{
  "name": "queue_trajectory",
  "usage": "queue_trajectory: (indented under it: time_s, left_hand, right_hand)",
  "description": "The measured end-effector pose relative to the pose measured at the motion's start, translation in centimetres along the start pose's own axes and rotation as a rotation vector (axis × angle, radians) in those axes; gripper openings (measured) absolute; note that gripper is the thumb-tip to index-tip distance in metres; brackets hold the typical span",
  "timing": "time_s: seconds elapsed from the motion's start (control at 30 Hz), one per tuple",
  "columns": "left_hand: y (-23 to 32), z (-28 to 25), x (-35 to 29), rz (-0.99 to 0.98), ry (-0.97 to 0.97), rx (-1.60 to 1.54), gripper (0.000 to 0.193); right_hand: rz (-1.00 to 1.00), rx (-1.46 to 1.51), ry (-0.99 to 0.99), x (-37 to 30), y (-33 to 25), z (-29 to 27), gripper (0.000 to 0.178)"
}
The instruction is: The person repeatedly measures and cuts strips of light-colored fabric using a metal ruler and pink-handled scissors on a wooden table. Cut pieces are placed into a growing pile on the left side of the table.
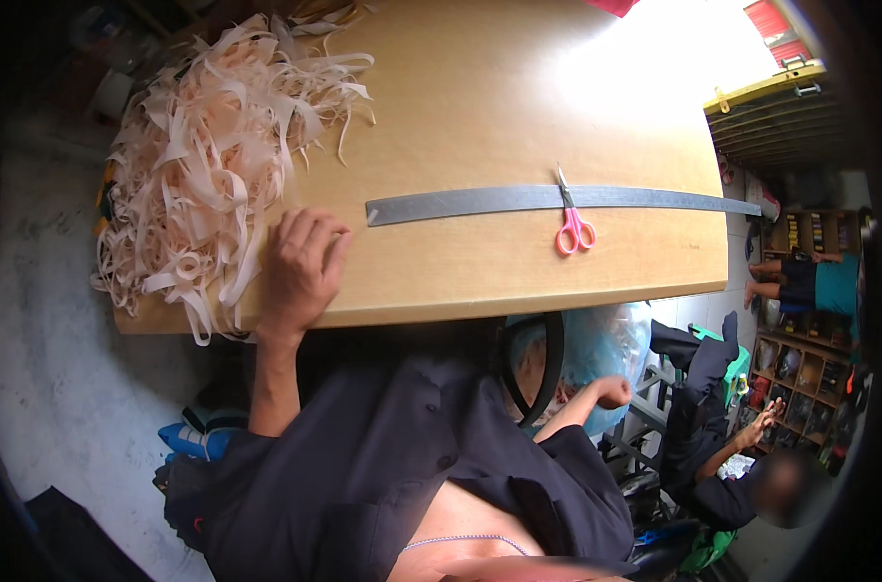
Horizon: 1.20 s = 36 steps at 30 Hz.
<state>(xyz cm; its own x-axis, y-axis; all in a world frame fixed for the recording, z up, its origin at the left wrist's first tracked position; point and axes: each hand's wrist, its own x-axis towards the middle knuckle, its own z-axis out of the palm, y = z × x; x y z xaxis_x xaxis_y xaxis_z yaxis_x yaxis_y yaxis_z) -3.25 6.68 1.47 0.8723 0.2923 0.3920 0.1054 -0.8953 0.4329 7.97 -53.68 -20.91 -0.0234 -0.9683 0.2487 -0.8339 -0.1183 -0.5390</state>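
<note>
Resting our left hand flat, fingers apart, on the bench beside the strip pile; our right hand is fisted below, empty.

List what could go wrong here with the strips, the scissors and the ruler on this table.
The pile of pale strips hangs over the table edge on the left, so loose ones could slide off. The left hand rests at the pile's edge and could drag strips along if it shifts. The pink scissors lie across the metal ruler; nudging the ruler may knock them toward the near edge. The right hand is below the table, fisted.
</note>
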Motion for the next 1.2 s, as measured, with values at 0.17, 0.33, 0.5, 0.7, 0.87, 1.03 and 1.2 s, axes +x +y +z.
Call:
queue_trajectory:
  time_s: [0.17, 0.33, 0.5, 0.7, 0.87, 1.03, 1.2]
  left_hand:
    - [2.4, 1.2, 0.7, 0.168, -0.051, -0.108, 0.014]
    - [5.8, 2.0, 0.8, 0.289, -0.070, -0.228, 0.016]
    - [7.9, 2.9, 0.8, 0.288, -0.071, -0.356, 0.016]
    - [9.0, 3.7, 0.6, 0.240, -0.112, -0.393, 0.021]
    - [5.7, 1.9, 2.0, 0.285, -0.044, -0.125, 0.029]
    - [-0.2, -3.0, 2.6, 0.024, -0.152, 0.271, 0.044]
    - [-2.0, -3.5, 1.5, -0.076, -0.136, 0.221, 0.021]
  right_hand:
    - [-0.876, 0.865, -0.024, -10.0, -14.1, -7.0, 0.005]
    - [-1.047, 1.312, -0.905, -22.1, -17.3, -19.7, 0.025]
    - [-1.768, 1.087, -1.570, -27.2, -17.1, -25.8, 0.029]
    - [-1.573, 1.009, -1.430, -26.1, -16.0, -24.7, 0.009]
    - [-0.776, 1.233, -0.881, -18.9, -16.6, -17.8, 0.017]
    - [-0.335, 0.904, -0.356, -5.1, -10.8, -4.4, 0.031]
    - [-0.030, 0.109, -0.417, 2.0, 5.7, 10.0, 0.040]
